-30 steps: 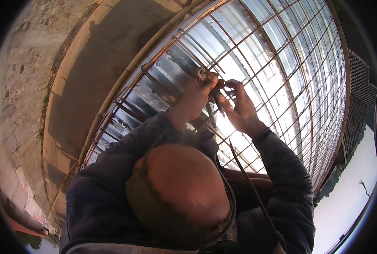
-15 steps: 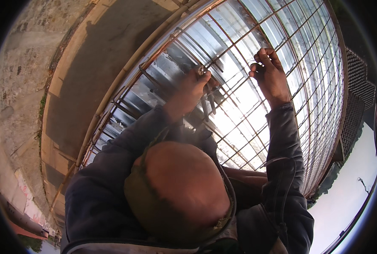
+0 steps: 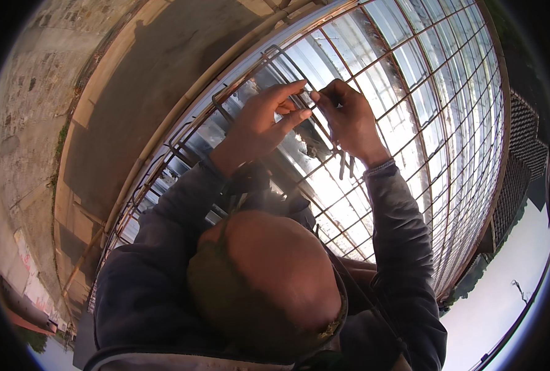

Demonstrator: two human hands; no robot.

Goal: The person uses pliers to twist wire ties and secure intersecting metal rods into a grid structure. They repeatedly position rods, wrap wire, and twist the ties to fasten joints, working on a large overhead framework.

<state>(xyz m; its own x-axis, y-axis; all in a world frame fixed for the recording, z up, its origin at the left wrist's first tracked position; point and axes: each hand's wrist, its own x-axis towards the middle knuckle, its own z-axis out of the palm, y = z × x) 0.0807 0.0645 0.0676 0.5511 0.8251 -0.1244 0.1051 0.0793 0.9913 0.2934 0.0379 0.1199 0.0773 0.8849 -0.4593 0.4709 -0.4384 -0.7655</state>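
Nearest is the person's cap [image 3: 256,297], with two dark sleeves reaching up from it. Above the cap, the left hand [image 3: 259,127] has loose, part-open fingers resting on one bent steel bar [image 3: 287,55] of the rebar grid [image 3: 435,93]. Just right of it, the right hand [image 3: 349,117] pinches closed on something small, too small to tell. Beyond the grid lies shiny metal sheeting [image 3: 324,55].

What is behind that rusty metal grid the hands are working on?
Behind the rebar grid lies shiny corrugated metal sheeting. The left hand and right hand cover the part directly behind them.
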